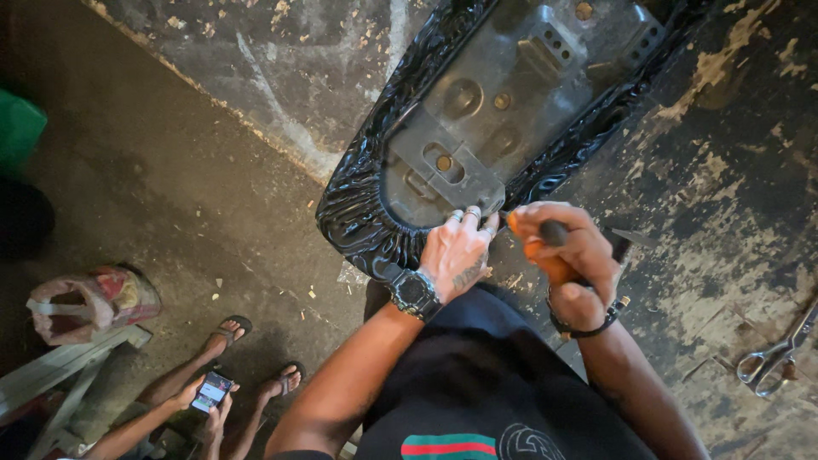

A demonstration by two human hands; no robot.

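The left hand [457, 253] presses flat, fingers together, on the gathered black cover at the seat [486, 128] edge. The right hand [573, 260] is clamped around an orange-handled tool [545, 255], tip at the same edge. The seat lies underside up on the stained workbench [724, 196]. Scissors [775, 353] lie well apart, right. A seated person's phone [211, 392] shows lower left.

There is one black seat [511, 111] turned upside down, up at 12 o'clock. One orange tool [545, 255] sits near the middle. One pair of scissors [774, 358] lies at 4 o'clock. One phone [211, 392] and two sandals [230, 328] show at 8 o'clock. One bag [89, 302] sits at 9 o'clock. One black watch [415, 294] is near 6 o'clock.
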